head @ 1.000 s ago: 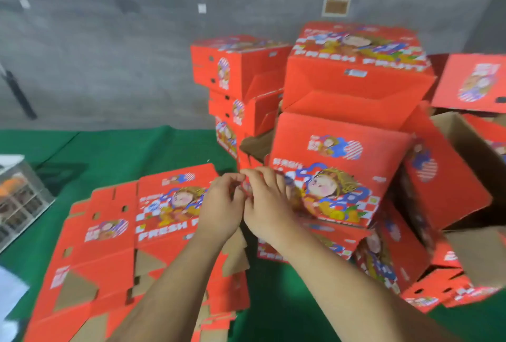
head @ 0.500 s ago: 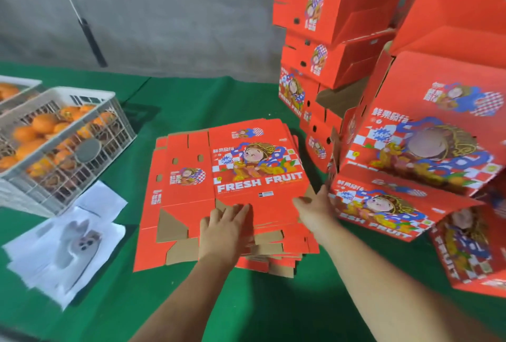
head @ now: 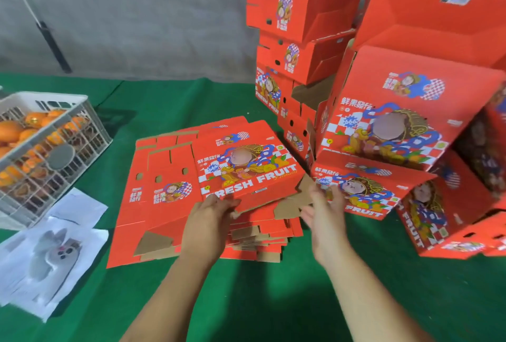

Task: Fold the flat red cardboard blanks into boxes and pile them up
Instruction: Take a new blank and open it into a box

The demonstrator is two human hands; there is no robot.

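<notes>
A stack of flat red cardboard blanks (head: 164, 204) lies on the green cloth in the middle. The top blank (head: 246, 166), printed "FRESH FRUIT", is lifted and tilted at its near edge. My left hand (head: 210, 221) grips that near edge, fingers curled under it. To the right, my right hand (head: 323, 218) hovers open beside the blank's brown flap, fingers spread, holding nothing. Folded red boxes (head: 397, 128) are piled at the right, some tipped on their sides.
A white plastic crate (head: 90, 128) of oranges stands at the left. White paper sheets (head: 54, 256) lie in front of it. A taller stack of folded boxes (head: 298, 34) rises at the back near the grey wall. Green cloth (head: 273, 300) covers the surface.
My left hand has gone from lying flat on the stack to gripping the top blank's near edge and lifting it. My right hand has drawn back off the stack's right corner and opened.
</notes>
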